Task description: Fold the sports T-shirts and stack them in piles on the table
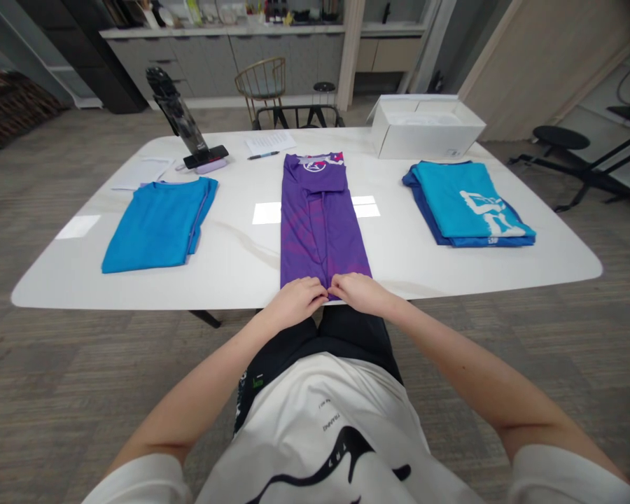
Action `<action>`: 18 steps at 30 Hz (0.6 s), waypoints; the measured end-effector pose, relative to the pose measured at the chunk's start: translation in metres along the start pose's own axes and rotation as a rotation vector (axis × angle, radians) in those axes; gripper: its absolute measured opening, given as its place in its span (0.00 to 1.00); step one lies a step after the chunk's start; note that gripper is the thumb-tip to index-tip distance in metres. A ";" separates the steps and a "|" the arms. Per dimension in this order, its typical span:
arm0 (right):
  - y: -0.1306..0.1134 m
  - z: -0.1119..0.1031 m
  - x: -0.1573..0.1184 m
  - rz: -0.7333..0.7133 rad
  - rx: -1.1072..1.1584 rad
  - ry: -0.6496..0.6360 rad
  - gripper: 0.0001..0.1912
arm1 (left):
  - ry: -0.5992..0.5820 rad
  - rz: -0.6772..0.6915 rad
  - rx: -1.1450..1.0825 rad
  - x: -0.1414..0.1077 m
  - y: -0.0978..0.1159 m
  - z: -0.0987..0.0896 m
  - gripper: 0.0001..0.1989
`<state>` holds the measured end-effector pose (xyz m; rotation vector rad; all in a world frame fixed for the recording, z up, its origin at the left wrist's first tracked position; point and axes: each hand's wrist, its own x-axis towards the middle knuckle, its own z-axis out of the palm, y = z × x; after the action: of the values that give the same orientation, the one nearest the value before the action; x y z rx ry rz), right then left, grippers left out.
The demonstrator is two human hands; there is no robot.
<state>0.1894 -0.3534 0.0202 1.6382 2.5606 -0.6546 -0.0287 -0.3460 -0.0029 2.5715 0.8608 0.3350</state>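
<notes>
- Left hand (294, 302) and right hand (361, 292) curled over the near hem of a folded purple jersey (315, 217), fingertips almost touching; firm grip or light rest impossible to tell.
- Jersey placed lengthwise mid-way along the white surface (231, 266), hem at the near edge.
- Open white cardboard box (425, 143) set at the far edge, pale moulded insert (425, 119) inside.
- Folded blue shirt (157, 224) placed left of the jersey; folded teal shirt (462, 199) stacked on a darker blue garment (483, 241) to the right, near the box.
</notes>
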 end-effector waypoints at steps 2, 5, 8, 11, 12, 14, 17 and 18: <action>0.003 0.002 -0.003 -0.044 0.079 0.013 0.13 | 0.005 0.011 -0.054 -0.004 -0.003 -0.004 0.13; 0.017 -0.002 -0.008 -0.145 0.231 0.060 0.11 | 0.005 0.031 -0.098 -0.009 -0.013 -0.015 0.16; 0.045 -0.011 -0.012 -0.207 0.326 0.094 0.10 | -0.011 0.035 -0.095 -0.014 -0.035 -0.028 0.24; 0.082 -0.018 -0.012 -0.218 0.338 0.107 0.13 | -0.023 0.017 -0.116 -0.018 -0.064 -0.037 0.29; 0.093 -0.020 -0.011 -0.213 0.340 0.106 0.14 | -0.029 0.014 -0.126 -0.019 -0.073 -0.038 0.29; 0.111 -0.022 -0.010 -0.207 0.360 0.086 0.15 | -0.046 0.016 -0.160 -0.020 -0.088 -0.041 0.29; 0.124 -0.024 -0.009 -0.216 0.405 0.027 0.16 | -0.085 0.043 -0.235 -0.021 -0.100 -0.044 0.27; 0.125 -0.025 -0.009 -0.218 0.414 0.006 0.15 | -0.097 0.055 -0.258 -0.022 -0.101 -0.045 0.25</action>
<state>0.3076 -0.3073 0.0041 1.4539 2.7707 -1.2711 -0.1140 -0.2721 -0.0100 2.3542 0.6665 0.3126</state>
